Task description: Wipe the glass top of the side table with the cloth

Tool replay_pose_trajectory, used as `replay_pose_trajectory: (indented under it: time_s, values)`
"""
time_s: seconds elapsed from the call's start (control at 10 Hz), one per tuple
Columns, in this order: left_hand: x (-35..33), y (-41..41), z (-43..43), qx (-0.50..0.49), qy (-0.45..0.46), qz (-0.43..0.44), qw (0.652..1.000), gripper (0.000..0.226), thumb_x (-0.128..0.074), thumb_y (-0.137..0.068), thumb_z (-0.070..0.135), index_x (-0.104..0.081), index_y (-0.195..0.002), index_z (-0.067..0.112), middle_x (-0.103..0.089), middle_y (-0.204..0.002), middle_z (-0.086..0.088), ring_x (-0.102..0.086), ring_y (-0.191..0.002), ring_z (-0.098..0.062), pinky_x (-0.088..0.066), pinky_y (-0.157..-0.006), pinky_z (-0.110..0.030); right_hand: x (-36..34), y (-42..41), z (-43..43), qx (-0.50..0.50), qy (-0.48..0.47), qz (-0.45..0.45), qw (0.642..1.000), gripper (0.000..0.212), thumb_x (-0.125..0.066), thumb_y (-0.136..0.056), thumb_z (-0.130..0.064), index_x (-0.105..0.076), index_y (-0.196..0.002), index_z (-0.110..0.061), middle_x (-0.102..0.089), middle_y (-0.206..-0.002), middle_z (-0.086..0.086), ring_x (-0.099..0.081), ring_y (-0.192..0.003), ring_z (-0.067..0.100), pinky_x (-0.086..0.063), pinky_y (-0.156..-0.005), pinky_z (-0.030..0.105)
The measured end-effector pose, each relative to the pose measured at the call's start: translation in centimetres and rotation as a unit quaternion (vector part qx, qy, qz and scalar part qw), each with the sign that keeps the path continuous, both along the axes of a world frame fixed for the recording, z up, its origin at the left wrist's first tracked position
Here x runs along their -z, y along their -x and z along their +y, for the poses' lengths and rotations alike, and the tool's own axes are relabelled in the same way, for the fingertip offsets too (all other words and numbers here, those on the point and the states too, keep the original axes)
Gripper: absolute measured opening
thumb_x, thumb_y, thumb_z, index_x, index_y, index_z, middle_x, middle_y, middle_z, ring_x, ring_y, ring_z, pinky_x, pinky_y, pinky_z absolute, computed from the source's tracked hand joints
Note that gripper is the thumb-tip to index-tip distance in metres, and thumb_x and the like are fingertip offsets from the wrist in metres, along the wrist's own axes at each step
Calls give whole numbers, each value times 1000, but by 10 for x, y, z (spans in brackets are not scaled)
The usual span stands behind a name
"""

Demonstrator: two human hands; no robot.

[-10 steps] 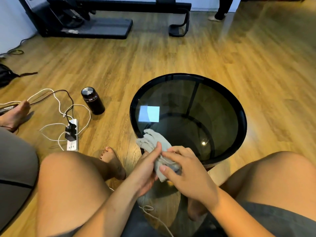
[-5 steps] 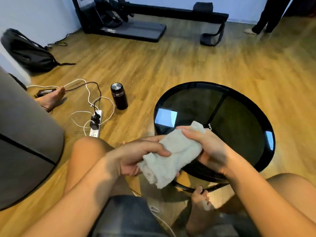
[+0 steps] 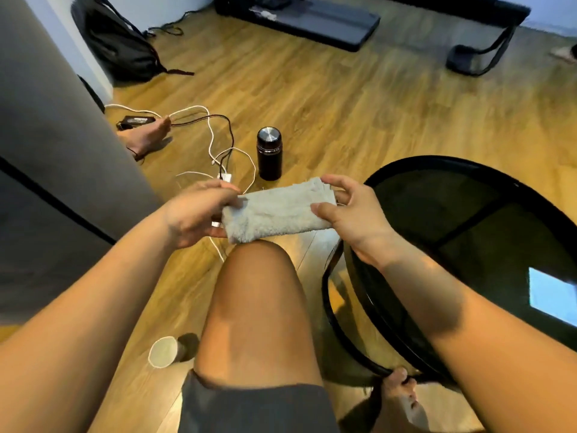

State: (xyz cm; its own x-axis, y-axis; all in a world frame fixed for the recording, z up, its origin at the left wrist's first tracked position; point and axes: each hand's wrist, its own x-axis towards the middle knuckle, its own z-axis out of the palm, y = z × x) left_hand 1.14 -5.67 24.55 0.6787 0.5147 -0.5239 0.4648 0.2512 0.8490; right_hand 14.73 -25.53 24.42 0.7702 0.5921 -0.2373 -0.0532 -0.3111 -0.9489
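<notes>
A folded pale grey cloth (image 3: 276, 210) is held in the air above my left knee, left of the side table. My left hand (image 3: 196, 214) pinches its left end. My right hand (image 3: 349, 210) holds the right end between thumb and fingers. The round side table (image 3: 462, 214) with a dark glass top and black rim stands at the right, under my right forearm. The cloth does not touch the glass.
A dark flask (image 3: 269, 153) stands on the wood floor beyond the cloth, beside white and dark cables (image 3: 215, 142). A paper cup (image 3: 164, 351) lies by my left thigh. A grey sofa (image 3: 53, 170) fills the left. Another person's foot (image 3: 146, 137) rests near the cables.
The cloth has come off the table edge and is now stretched into a folded strip between both hands, left of the table. My view has swung left.
</notes>
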Motion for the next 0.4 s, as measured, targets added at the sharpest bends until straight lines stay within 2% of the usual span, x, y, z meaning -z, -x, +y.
replay_pose_trajectory:
  time_s: [0.1, 0.2, 0.3, 0.4]
  values:
    - [25, 6, 22, -14, 84, -46, 995, 27, -64, -86, 0, -63, -107, 17, -67, -90, -5, -63, -73, -16, -57, -62, -30, 29, -8, 25, 35, 24, -2, 999, 45, -69, -85, 1, -57, -123, -21, -68, -113, 10, -68, -100, 23, -58, -87, 45]
    - [69, 6, 40, -71, 94, -79, 990, 36, -66, -83, -5, -60, -116, 9, -68, -97, -12, -64, -80, -21, -56, -70, -30, 72, -22, 55, 48, 50, 30, 997, 42, -65, -85, 3, -58, -117, -23, -68, -98, 1, -69, -94, 24, -58, -85, 48]
    - [96, -1, 40, -129, 59, -61, 988, 25, -63, -92, -3, -60, -116, 6, -68, -102, -16, -62, -87, -26, -57, -70, -30, 96, -27, 70, 53, 72, 40, 995, 43, -61, -85, 3, -58, -118, -25, -62, -94, -6, -67, -94, 23, -57, -88, 48]
    - [131, -19, 43, -172, 26, -18, 985, 16, -63, -97, 7, -62, -113, 8, -66, -104, -15, -62, -83, -26, -59, -71, -34, 121, -41, 92, 87, 110, 50, 989, 53, -54, -88, 0, -49, -135, -24, -59, -112, -3, -62, -106, 23, -52, -93, 36]
